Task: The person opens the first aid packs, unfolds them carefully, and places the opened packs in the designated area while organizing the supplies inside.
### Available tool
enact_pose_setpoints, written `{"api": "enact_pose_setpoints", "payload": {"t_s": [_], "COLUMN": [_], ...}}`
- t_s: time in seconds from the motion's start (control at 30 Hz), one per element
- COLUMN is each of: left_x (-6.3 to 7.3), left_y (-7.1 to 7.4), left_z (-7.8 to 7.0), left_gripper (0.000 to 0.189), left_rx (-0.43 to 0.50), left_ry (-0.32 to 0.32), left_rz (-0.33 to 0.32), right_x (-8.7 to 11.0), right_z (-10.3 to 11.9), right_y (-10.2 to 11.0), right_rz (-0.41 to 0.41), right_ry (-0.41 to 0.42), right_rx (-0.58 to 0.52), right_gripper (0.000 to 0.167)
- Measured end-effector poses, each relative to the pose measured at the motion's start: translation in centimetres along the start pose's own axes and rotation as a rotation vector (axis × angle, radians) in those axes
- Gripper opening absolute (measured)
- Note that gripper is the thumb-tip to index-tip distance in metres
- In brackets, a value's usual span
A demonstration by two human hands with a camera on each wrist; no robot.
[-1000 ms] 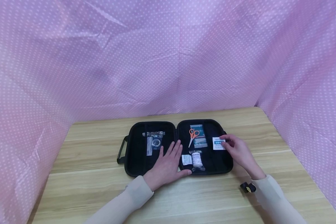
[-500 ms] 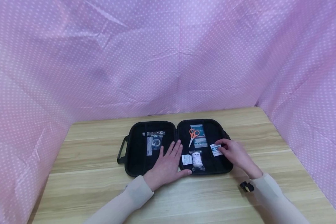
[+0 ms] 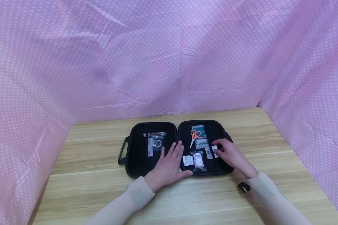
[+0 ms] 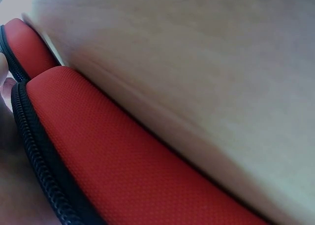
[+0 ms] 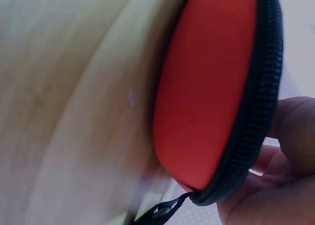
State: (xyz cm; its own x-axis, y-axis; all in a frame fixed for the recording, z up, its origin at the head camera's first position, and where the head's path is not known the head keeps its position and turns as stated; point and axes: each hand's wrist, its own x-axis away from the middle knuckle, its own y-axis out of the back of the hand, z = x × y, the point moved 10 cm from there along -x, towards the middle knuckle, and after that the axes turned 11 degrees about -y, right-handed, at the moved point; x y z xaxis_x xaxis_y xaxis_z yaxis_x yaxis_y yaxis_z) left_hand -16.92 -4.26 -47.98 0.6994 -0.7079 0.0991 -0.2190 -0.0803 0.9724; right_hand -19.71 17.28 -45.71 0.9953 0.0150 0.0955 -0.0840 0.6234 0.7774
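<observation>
A black-lined zip case (image 3: 137, 156) lies spread out on the table, its outer shell red in both wrist views. My left hand (image 3: 169, 167), fingers straight, rests across the near middle of the case. Between thumb and fingers, my right hand (image 3: 230, 153) pinches a small white packet (image 3: 215, 151) in the right half. Just left of it shows a dimmer printed piece (image 3: 209, 153); I cannot tell whether it belongs to the same packet. Nearby are orange-handled scissors (image 3: 195, 134), teal packets (image 3: 202, 143), a wrapped bandage roll (image 3: 198, 160) and a white-labelled packet (image 3: 188, 160).
Clear-wrapped items, among them a white ring-shaped roll (image 3: 157, 143), lie in the case's left half. A carry handle (image 3: 122, 153) sticks out at the left. The wooden table (image 3: 95, 150) is backed by a pink dotted cloth (image 3: 163, 62).
My right hand has moved left and slightly toward me with the white packet. The packet shows less, and a dimmer piece now appears left of it. The left hand stays put.
</observation>
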Motion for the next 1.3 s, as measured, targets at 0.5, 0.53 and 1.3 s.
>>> {"api": "enact_pose_setpoints", "payload": {"t_s": [0.5,0.53,1.3], "left_x": [0.0,0.0,0.0], "left_y": [0.0,0.0,0.1], "left_z": [0.0,0.0,0.0], "left_gripper": [0.107,0.107,0.107], "left_rx": [0.004,0.004,0.010], "left_ry": [-0.003,-0.003,-0.005], "left_rz": [0.002,0.003,0.000], "right_x": [0.1,0.2,-0.3], "right_z": [1.2,1.2,1.3], "right_y": [0.1,0.1,-0.7], "right_rz": [-0.068,-0.065,-0.007], "right_ry": [0.066,0.067,0.021], "right_rx": [0.092,0.087,0.007], "right_gripper": [0.020,0.020,0.024]}}
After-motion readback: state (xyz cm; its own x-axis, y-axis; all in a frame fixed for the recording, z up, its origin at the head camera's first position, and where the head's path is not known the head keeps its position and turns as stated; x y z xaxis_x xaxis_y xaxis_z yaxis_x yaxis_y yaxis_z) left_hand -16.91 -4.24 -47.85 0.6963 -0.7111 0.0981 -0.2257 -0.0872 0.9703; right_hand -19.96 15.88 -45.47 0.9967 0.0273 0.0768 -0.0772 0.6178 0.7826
